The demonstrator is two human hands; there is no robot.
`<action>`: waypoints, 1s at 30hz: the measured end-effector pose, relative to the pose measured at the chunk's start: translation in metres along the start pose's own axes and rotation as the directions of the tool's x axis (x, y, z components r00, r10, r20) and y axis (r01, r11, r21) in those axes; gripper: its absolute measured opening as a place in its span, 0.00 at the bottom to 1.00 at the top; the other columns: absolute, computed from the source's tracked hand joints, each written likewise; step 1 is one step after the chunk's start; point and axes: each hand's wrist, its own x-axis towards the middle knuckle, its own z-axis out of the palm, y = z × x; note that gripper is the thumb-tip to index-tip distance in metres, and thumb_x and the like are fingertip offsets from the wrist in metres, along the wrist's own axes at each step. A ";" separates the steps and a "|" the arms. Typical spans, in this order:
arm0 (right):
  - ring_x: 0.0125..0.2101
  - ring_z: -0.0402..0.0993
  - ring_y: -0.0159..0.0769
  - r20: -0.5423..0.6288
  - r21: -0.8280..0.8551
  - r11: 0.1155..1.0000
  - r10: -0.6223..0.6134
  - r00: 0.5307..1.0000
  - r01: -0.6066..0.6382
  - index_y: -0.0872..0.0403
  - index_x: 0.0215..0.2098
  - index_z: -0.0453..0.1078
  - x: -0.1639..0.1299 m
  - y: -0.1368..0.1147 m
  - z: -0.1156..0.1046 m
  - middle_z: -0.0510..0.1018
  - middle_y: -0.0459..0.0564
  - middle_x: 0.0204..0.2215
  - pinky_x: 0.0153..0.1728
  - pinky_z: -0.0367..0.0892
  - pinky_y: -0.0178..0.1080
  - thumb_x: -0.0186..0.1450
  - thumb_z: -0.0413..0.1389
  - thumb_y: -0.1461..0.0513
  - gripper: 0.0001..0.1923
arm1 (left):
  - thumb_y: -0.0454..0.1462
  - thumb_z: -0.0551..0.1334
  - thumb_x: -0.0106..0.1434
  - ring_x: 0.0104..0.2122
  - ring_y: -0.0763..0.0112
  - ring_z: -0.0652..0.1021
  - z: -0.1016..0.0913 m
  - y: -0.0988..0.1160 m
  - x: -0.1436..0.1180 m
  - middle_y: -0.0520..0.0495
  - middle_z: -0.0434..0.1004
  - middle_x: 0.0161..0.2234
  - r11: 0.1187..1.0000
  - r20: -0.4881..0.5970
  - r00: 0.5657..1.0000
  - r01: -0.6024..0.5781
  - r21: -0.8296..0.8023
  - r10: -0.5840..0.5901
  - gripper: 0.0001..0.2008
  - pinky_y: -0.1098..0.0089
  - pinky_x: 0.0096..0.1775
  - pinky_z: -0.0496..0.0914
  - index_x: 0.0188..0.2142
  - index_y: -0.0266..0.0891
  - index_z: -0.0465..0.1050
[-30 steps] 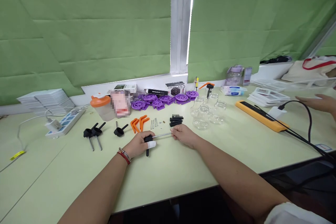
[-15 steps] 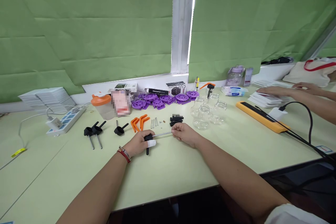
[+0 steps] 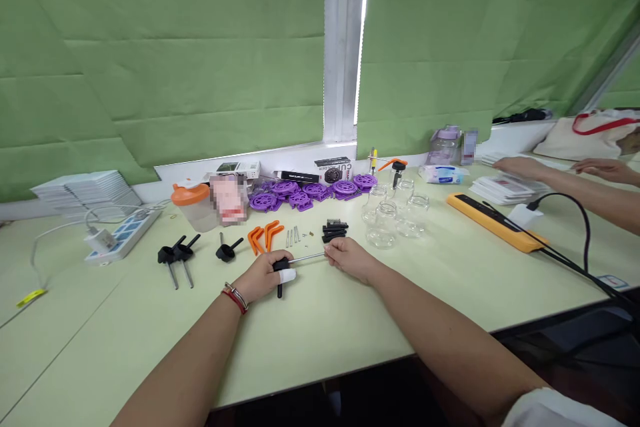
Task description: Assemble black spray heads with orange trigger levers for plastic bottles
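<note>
Black knob (image 3: 281, 267) gripped in my left hand (image 3: 261, 276), steel rod (image 3: 309, 257) pinched by my right hand (image 3: 350, 259) above the table (image 3: 320, 327); 3 finished pieces (image 3: 193, 255) lie left, so assembly appears midway.

Red-and-silver bracelets (image 3: 235, 296) on left wrist, white sleeve (image 3: 550, 408) on right arm.

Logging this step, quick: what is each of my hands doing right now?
Left hand: closed on the black handle piece with the metal rod in it.
Right hand: fingers pinched on the rod's far end.
</note>
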 end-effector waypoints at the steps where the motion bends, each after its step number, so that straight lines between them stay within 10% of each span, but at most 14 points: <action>1: 0.18 0.56 0.25 0.013 0.039 0.999 0.012 1.000 -0.013 0.55 0.25 0.62 0.000 0.000 -0.001 0.67 0.42 0.19 0.22 0.52 0.32 0.61 0.51 0.54 0.13 | 0.45 0.62 0.54 0.27 0.75 0.63 0.000 0.000 0.000 0.54 0.62 0.27 1.000 -0.002 1.000 0.003 0.001 -0.003 0.15 0.74 0.30 0.61 0.37 0.37 0.69; 30: 0.17 0.56 0.23 0.078 0.122 0.992 0.017 0.997 -0.027 0.55 0.27 0.63 -0.001 0.001 -0.004 0.67 0.42 0.19 0.20 0.52 0.31 0.57 0.56 0.59 0.08 | 0.45 0.62 0.55 0.28 0.74 0.64 0.000 -0.003 0.002 0.51 0.63 0.29 1.000 0.000 1.000 0.000 0.009 0.000 0.16 0.74 0.31 0.61 0.38 0.36 0.68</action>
